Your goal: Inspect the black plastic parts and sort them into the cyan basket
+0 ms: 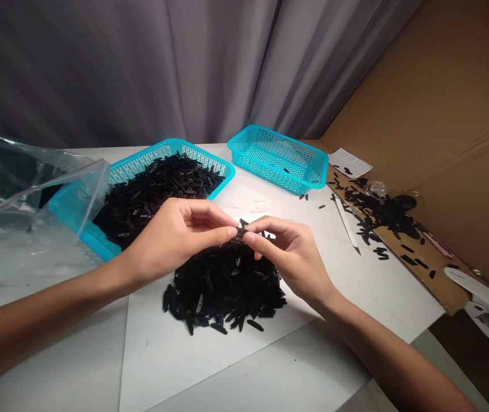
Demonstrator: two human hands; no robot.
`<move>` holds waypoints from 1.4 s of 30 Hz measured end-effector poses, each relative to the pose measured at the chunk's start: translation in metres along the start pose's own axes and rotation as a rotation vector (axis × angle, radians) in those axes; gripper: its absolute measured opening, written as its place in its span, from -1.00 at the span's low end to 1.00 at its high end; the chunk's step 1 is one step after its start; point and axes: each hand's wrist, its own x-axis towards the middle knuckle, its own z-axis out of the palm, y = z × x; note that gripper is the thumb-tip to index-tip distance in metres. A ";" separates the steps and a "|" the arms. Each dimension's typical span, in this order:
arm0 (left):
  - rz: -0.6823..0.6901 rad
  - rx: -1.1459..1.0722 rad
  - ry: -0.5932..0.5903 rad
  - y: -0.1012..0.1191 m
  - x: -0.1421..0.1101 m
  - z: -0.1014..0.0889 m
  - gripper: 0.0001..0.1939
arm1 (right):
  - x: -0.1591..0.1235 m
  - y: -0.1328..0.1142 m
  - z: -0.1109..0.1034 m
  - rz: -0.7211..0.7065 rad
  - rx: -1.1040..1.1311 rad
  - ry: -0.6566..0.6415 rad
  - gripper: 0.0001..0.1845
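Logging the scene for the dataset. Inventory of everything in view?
black pieces: many, black, heaped on table, in near basket, on cardboard strip
near basket: one, teal, left of pile
far basket: one, teal, far table edge
zip bag: one, clear, far left
white strip: one, white, right of pile
paper slip: one, white, beside far basket
cardboard strip: one, brown, right table edge
curtain: one, grey, behind table
table: one, white, under everything
held piece: one, black, between grips
left grip: one, pinching held piece
right grip: one, pinching held piece

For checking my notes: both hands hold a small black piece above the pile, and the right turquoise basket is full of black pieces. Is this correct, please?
No: the head view shows the right turquoise basket almost empty; the rest stands.
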 end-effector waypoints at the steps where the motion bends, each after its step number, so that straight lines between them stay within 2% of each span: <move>1: -0.001 -0.004 -0.009 -0.001 0.000 0.000 -0.97 | 0.000 0.001 0.000 0.037 0.056 -0.015 -0.84; 10: -0.163 -0.192 -0.158 0.001 -0.001 -0.004 -0.95 | 0.002 0.007 -0.001 0.170 0.455 -0.172 -0.92; 18: -0.193 -0.225 -0.178 0.000 0.001 0.000 -0.93 | 0.001 0.009 0.000 0.284 0.482 -0.191 -0.83; 20: -0.145 -0.076 -0.137 0.003 0.003 -0.006 -0.90 | 0.001 0.007 -0.003 0.247 0.333 -0.210 -0.81; 21: -0.083 0.058 -0.077 0.006 0.003 -0.011 -0.88 | 0.002 0.007 -0.005 0.199 0.192 -0.221 -0.81; 22: -0.003 0.231 0.003 0.010 0.003 -0.018 -0.87 | 0.002 0.006 -0.007 0.130 0.014 -0.239 -0.82; 23: 0.114 0.435 0.132 0.013 0.004 -0.027 -0.85 | 0.003 0.005 -0.009 0.052 -0.185 -0.266 -0.80; 24: 0.239 0.668 0.295 0.017 0.004 -0.037 -0.83 | 0.003 0.005 -0.011 -0.024 -0.384 -0.303 -0.74; 25: 0.303 0.903 0.410 0.019 0.004 -0.046 -0.80 | 0.004 0.006 -0.012 -0.085 -0.555 -0.349 -0.63; 26: 0.339 1.108 0.482 0.021 0.005 -0.054 -0.76 | 0.005 0.007 -0.014 -0.120 -0.682 -0.394 -0.54; 27: 0.321 1.233 0.476 0.021 0.006 -0.061 -0.72 | 0.005 0.007 -0.014 -0.137 -0.765 -0.433 -0.50; 30: 0.305 1.341 0.342 0.017 0.008 -0.066 -0.72 | 0.008 0.010 -0.015 -0.148 -0.824 -0.470 -0.65; 33: 0.446 1.275 0.215 0.010 0.008 -0.054 -0.77 | 0.009 0.011 -0.016 -0.175 -0.816 -0.463 -0.82; 37: 0.584 1.139 -0.050 0.004 0.003 -0.033 -0.80 | 0.010 0.013 -0.016 -0.197 -0.782 -0.407 -0.85; 39: 0.573 1.059 -0.160 0.001 0.000 -0.025 -0.84 | 0.010 0.014 -0.016 -0.205 -0.715 -0.366 -0.86; 42: 0.504 0.949 -0.246 -0.006 -0.001 -0.017 -0.85 | 0.010 0.013 -0.015 -0.201 -0.561 -0.297 -0.88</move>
